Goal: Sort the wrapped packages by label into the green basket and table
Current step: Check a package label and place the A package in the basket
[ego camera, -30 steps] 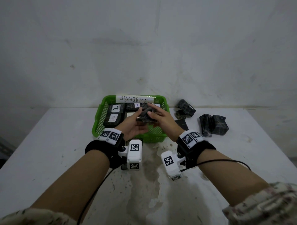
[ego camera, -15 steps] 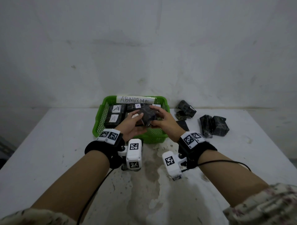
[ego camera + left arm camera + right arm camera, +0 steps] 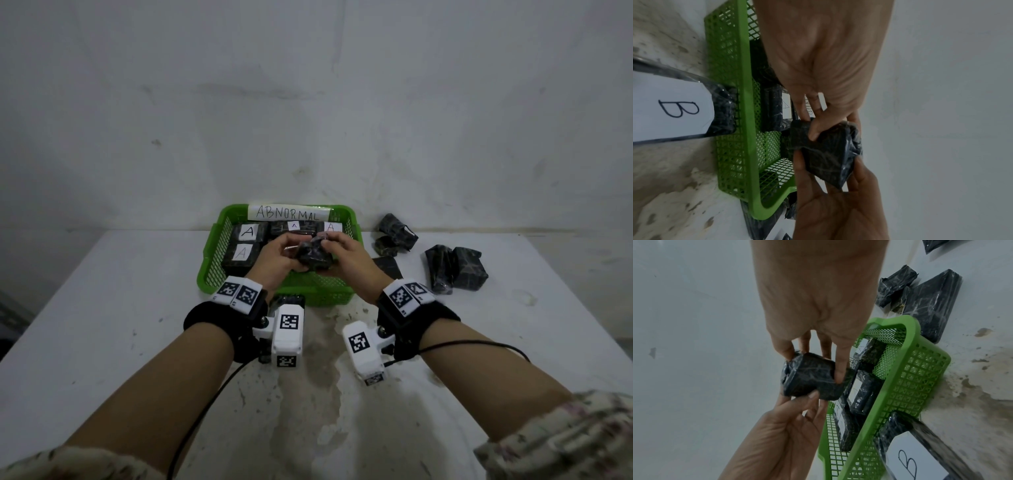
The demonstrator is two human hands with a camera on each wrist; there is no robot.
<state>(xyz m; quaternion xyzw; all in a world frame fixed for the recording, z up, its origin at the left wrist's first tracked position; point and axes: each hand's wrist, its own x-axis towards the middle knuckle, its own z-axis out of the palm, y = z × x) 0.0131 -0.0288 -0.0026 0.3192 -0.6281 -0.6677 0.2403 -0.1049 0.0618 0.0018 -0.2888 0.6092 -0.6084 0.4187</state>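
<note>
Both hands hold one black wrapped package (image 3: 313, 255) just above the green basket (image 3: 212, 270) marked ABNORMAL. My left hand (image 3: 291, 253) grips its left side with thumb and fingers, and my right hand (image 3: 334, 251) pinches its right side. In the left wrist view the left hand (image 3: 809, 126) curls over the package (image 3: 828, 154). In the right wrist view the right hand (image 3: 812, 365) pinches the package (image 3: 807, 379). No label shows on the held package. Several packages labelled A (image 3: 247, 232) lie inside the basket.
Black wrapped packages lie on the table right of the basket: a pair (image 3: 397, 233) near the wall, a larger pair (image 3: 454, 270) further right and a flat one (image 3: 388, 267). A package labelled B (image 3: 674, 107) lies against the basket's near wall (image 3: 729, 113).
The hands have turned the package between them, so that a different side faces up. It stays over the basket's near half.
</note>
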